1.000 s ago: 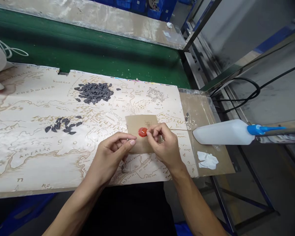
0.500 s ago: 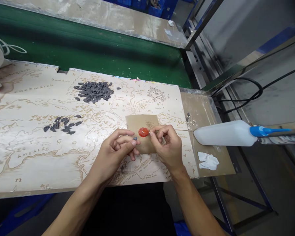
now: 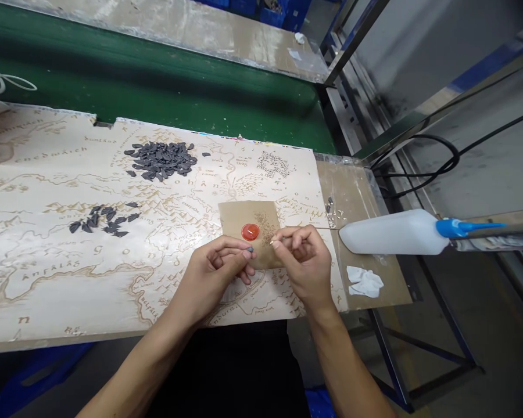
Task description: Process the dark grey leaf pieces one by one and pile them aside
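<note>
Fingers of the left hand (image 3: 211, 261) pinched a grey leaf (image 3: 250, 249) beside the red seal (image 3: 250, 232); right hand (image 3: 303, 261) narrowed, its hold unclear; setting the leaf on looked next.

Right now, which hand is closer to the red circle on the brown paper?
Left. The left hand pinches a small grey piece just below the red wax disc; the right hand is a little farther off, to the disc's right.
</note>
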A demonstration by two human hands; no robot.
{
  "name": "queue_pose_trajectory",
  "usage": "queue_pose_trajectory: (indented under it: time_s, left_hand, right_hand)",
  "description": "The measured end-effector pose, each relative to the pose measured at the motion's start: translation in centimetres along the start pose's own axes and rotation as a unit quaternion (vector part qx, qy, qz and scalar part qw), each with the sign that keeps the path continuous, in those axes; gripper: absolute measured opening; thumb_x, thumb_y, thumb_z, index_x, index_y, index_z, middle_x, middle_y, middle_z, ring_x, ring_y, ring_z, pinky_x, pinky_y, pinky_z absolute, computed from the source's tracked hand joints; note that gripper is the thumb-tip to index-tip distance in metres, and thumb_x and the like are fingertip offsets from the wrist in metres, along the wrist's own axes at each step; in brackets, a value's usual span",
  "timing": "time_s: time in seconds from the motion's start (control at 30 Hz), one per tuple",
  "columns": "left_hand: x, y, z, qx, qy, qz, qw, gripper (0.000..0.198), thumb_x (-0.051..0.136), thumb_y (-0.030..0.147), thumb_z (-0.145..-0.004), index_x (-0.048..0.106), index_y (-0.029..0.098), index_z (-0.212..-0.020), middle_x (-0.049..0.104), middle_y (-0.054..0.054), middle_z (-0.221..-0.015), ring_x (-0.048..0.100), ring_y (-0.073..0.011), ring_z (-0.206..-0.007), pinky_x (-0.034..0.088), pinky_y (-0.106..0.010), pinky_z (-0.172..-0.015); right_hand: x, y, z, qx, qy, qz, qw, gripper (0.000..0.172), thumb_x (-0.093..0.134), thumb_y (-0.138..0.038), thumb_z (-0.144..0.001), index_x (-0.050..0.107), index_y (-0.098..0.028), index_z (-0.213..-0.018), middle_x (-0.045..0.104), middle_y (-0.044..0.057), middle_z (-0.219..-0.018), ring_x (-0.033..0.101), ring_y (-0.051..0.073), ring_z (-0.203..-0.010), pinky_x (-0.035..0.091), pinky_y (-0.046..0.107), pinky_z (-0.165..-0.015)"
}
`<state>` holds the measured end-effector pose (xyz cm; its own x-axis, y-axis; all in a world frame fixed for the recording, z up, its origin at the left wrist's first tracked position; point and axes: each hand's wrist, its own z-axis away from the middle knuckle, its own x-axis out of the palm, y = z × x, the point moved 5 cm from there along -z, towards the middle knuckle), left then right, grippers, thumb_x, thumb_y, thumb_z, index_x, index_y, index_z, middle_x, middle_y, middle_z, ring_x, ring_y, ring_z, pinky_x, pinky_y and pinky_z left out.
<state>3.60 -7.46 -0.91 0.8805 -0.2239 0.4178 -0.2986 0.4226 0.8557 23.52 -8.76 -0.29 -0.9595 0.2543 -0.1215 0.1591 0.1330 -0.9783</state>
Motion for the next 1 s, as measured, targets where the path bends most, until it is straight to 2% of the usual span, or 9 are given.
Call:
queue_pose_trajectory:
  time_s: [0.13, 0.27, 0.5, 0.8, 1.0]
  left_hand:
    - [1.4, -0.1, -0.4, 0.007, -0.017, 0.025, 1.000, 0.018, 0.090, 0.029, -0.099, 0.082, 0.014, -0.105, 0.084, -0.005, -0.080, 0.077, -0.0130, -0.068, 0.064, -0.023, -0.069]
    - [2.1, -0.2, -0.6, 0.013, -0.023, 0.068, 0.997, 0.017, 0.091, 0.029, -0.098, 0.083, 0.014, -0.103, 0.087, -0.006, -0.087, 0.080, -0.0141, -0.074, 0.069, -0.025, -0.073]
    - [2.1, -0.7, -0.6, 0.005, -0.019, 0.067, 0.998, 0.014, 0.090, 0.026, -0.099, 0.085, 0.014, -0.103, 0.085, -0.006, -0.083, 0.081, -0.0144, -0.075, 0.069, -0.025, -0.075]
    - [1.9, -0.7, -0.7, -0.002, -0.010, 0.060, 0.998, 0.016, 0.091, 0.028, -0.097, 0.085, 0.014, -0.102, 0.084, -0.005, -0.079, 0.080, -0.0148, -0.074, 0.068, -0.025, -0.075]
    - [1.9, -1.0, -0.8, -0.003, -0.006, 0.054, 0.999, 0.023, 0.094, 0.034, -0.096, 0.085, 0.014, -0.101, 0.083, -0.005, -0.076, 0.079, -0.0158, -0.072, 0.068, -0.026, -0.074]
  right_hand:
    - [1.0, -0.9, 0.3, 0.076, -0.030, -0.168, 0.982, 0.040, 0.089, -0.021, -0.097, 0.050, -0.027, -0.091, 0.079, -0.002, -0.099, 0.069, 0.013, -0.068, 0.058, 0.028, -0.061]
    - [1.6, -1.3, 0.6, 0.100, -0.044, -0.227, 0.968, 0.040, 0.090, -0.021, -0.098, 0.051, -0.027, -0.093, 0.078, -0.003, -0.100, 0.075, 0.014, -0.070, 0.068, 0.031, -0.065]
    - [1.9, -1.1, 0.6, 0.081, -0.029, -0.225, 0.971, 0.037, 0.089, -0.017, -0.098, 0.054, -0.026, -0.092, 0.079, -0.003, -0.099, 0.073, 0.012, -0.066, 0.067, 0.024, -0.057]
    - [1.9, -1.5, 0.5, 0.067, -0.036, -0.193, 0.978, 0.038, 0.089, -0.016, -0.098, 0.053, -0.026, -0.090, 0.080, -0.003, -0.100, 0.075, 0.010, -0.068, 0.068, 0.022, -0.061]
    - [2.1, -2.0, 0.6, 0.044, -0.038, -0.155, 0.986, 0.038, 0.087, -0.018, -0.100, 0.052, -0.027, -0.090, 0.079, -0.003, -0.099, 0.073, 0.011, -0.065, 0.066, 0.024, -0.058]
